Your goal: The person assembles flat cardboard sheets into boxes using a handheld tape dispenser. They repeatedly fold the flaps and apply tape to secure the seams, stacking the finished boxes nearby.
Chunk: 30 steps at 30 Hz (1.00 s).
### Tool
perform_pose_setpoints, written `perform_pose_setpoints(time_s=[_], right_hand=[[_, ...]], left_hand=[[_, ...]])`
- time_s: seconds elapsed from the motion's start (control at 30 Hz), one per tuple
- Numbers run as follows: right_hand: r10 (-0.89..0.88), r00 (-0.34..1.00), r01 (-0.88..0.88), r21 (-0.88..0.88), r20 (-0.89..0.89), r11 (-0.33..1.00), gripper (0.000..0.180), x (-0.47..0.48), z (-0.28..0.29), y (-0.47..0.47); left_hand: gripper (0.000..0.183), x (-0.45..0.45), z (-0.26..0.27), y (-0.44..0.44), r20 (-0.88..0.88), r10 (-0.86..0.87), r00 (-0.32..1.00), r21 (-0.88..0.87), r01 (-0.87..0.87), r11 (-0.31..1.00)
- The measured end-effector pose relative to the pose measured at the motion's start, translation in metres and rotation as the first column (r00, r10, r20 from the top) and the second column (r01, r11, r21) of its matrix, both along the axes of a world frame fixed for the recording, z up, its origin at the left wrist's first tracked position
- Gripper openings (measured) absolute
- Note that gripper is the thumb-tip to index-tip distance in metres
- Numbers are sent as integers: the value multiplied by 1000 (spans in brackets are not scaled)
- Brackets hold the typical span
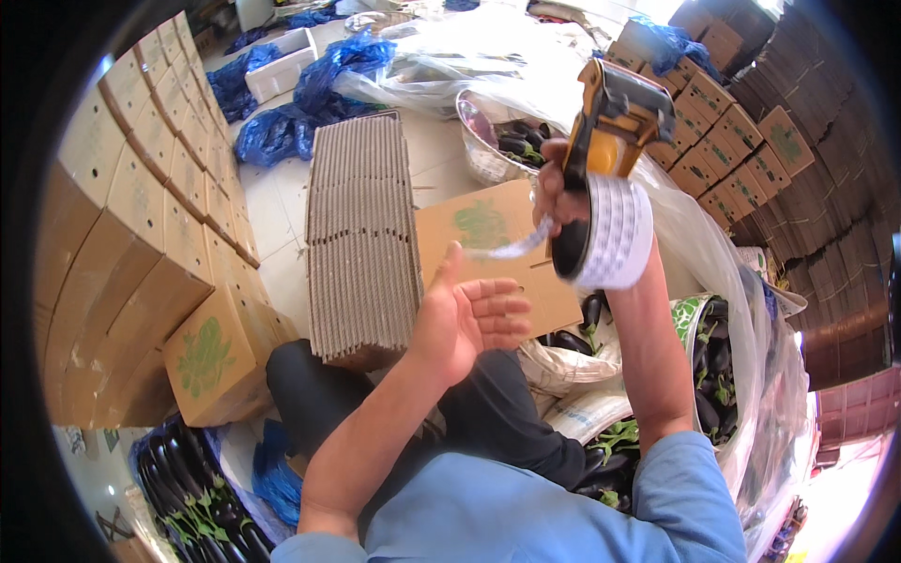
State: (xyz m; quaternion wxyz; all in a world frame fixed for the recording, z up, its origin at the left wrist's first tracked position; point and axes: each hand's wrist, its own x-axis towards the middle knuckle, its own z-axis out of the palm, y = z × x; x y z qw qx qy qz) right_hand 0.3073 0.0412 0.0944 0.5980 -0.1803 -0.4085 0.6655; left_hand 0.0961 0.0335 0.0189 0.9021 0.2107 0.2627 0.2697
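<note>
My right hand [557, 193] grips a tape dispenser [611, 141] with a yellow and black frame, raised above a flattened cardboard box. A thick white roll of tape [611, 232] sits on the dispenser. A short strip of tape [514, 248] curls from near my right fingers towards my left thumb; whether they touch is unclear. My left hand [479, 317] is palm up with its fingers apart, beside the stack of folded cardboard [362, 246]. The flattened box [486, 225], printed with a green picture, lies right of that stack, partly behind both hands.
Closed cardboard boxes [141, 190] are piled high at the left. Eggplants fill a lined container [190, 485] at lower left, a basin [486, 151] ahead and sacks [570, 366] at my right. Clear plastic sheeting [704, 232] and blue bags [274, 134] lie about; more cardboard is stacked far right.
</note>
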Motion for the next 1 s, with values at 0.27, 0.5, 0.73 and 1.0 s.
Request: perform_pose_setpoints(time_s=[0.27, 0.5, 0.73, 1.0], right_hand=[[-77, 884, 79, 16, 460, 997, 41, -31, -25, -71], [-187, 869, 337, -271, 458, 902, 24, -43, -61, -88], [-436, 726, 562, -94, 532, 822, 34, -65, -59, -89], [-587, 606, 638, 114, 537, 762, 51, -78, -82, -87]], left_hand=[[29, -16, -16, -8, 4, 365, 931, 190, -359, 914], [39, -51, -2, -25, -107, 482, 869, 596, -332, 731], [46, -37, -32, -54, -45, 409, 911, 593, -305, 745], [55, -28, -42, -62, 70, 393, 917, 673, -334, 660]])
